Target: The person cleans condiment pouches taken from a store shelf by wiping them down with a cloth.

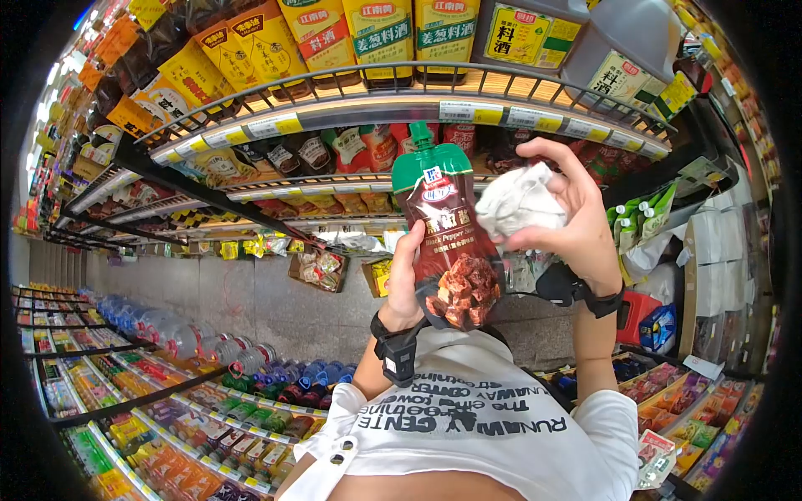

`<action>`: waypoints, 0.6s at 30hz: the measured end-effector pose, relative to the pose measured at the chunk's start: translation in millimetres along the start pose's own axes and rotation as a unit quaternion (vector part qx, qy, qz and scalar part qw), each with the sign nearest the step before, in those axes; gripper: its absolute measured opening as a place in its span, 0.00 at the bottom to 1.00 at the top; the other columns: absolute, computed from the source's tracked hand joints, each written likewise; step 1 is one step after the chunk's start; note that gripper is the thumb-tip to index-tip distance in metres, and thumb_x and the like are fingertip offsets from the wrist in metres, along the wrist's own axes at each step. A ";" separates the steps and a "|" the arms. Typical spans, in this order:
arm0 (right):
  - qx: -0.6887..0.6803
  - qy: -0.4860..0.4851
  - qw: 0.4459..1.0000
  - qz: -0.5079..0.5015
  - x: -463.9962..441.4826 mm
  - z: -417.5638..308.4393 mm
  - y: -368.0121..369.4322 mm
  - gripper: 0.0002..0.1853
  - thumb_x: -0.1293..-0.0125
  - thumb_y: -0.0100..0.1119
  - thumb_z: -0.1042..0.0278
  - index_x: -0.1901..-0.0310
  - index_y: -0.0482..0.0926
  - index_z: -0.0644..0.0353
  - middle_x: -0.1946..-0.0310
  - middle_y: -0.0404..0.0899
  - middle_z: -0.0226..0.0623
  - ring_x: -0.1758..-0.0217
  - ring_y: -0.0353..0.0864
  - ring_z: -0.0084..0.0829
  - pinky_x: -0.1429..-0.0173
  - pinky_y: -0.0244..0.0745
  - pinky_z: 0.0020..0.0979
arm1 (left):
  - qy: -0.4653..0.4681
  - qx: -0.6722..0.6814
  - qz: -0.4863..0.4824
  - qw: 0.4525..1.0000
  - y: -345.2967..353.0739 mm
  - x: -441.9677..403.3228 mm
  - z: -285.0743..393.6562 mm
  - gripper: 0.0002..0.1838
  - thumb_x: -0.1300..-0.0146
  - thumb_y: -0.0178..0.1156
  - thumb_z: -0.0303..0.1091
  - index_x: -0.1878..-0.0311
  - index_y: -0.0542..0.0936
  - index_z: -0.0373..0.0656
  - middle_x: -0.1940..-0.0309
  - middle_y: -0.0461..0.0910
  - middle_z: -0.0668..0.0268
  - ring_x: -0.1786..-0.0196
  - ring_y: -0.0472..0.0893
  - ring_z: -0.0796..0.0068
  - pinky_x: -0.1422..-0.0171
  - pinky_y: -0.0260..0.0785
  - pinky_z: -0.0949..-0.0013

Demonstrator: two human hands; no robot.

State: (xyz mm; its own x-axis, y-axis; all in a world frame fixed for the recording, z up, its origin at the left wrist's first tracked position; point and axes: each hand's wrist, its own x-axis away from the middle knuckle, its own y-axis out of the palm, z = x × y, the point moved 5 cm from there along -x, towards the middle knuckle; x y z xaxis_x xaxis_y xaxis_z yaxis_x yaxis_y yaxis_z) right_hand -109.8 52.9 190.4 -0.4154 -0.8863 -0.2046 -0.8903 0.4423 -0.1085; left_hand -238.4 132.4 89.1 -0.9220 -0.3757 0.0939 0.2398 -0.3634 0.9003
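A black pepper sauce pouch [451,238] with a green top and green spout cap stands upright in front of the shelves. My left hand [407,280] is closed round its lower left edge. Beside the pouch, on its right, my right hand [572,213] grips a crumpled white cloth or tissue [522,200] between thumb and fingers. The cloth is close to the pouch's right edge; whether they touch is unclear. Black straps with small devices are on both wrists.
A shelf edge [359,104] with a wire rail holds yellow-labelled bottles [380,33] and large jugs [622,50]. Sauce pouches [313,154] fill the shelf below. Open boxes [317,269] and water bottles [180,334] stand on the floor. Packed shelves are behind, near my body.
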 end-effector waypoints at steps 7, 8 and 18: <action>0.176 0.085 0.981 0.021 7.7 26.4 -22.4 0.17 0.50 0.66 0.80 0.55 0.77 0.66 0.64 0.80 0.31 0.61 0.77 0.17 0.55 0.72 0.22 | 0.013 -0.022 -0.001 1.000 -7.8 -1.7 8.2 0.34 0.33 0.42 0.56 0.34 0.60 0.39 0.42 0.70 0.49 0.44 0.76 0.54 0.41 0.71 0.47; 0.176 0.085 0.981 0.021 8.2 25.4 -21.6 0.17 0.50 0.66 0.80 0.55 0.77 0.66 0.64 0.80 0.31 0.61 0.77 0.17 0.55 0.72 0.22 | 0.015 -0.019 -0.015 1.000 -1.9 -1.5 10.0 0.34 0.33 0.42 0.56 0.35 0.61 0.38 0.42 0.71 0.48 0.45 0.76 0.54 0.41 0.71 0.48; 0.026 -0.109 0.952 0.284 0.0 16.2 -36.1 0.14 0.39 0.62 0.79 0.52 0.74 0.68 0.59 0.80 0.32 0.59 0.78 0.17 0.56 0.73 0.20 | -0.006 -0.067 -0.026 0.997 -5.6 -7.4 7.1 0.31 0.29 0.35 0.52 0.37 0.64 0.33 0.42 0.73 0.49 0.43 0.76 0.61 0.41 0.72 0.61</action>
State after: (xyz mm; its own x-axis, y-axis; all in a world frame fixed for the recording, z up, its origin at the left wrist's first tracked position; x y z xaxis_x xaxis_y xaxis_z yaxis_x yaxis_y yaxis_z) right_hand -74.7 39.2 178.5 -0.7740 -0.4545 -0.4409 -0.5202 0.8534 0.0333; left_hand -235.1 143.3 86.3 -0.9378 -0.3431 0.0540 0.2288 -0.4932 0.8393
